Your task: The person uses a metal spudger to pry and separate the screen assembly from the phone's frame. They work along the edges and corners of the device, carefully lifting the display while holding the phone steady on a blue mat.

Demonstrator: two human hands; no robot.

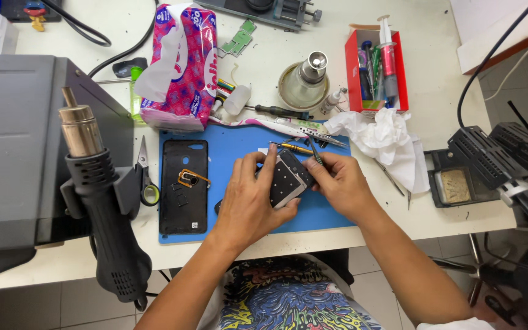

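1. At nine o'clock of the bench a matte black hot-air gun (102, 201) with a brass-coloured metal nozzle is seen, hung in a cradle on a grey box-shaped station (13, 146).
2. A smooth blue work mat (233, 146) is laid at the centre; on its nine o'clock side a black plastic phone back cover (183, 186) lies flat, inner face up.
3. The left hand (249, 205) is curled around the phone body (285, 180), a flat rectangular piece with a pale, dotted metal plate showing.
4. The phone body is held tilted above the mat, between the two hands, and touched by both.
5. The right hand (340, 183) is closed on the phone's three o'clock edge, and thin tweezers (315, 150) appear to be pinched in its fingers, though the grip is partly hidden.
6. Crumpled white tissue (389, 143) is seen at two o'clock of the hands, below a red cardboard box (354, 73) of tools.
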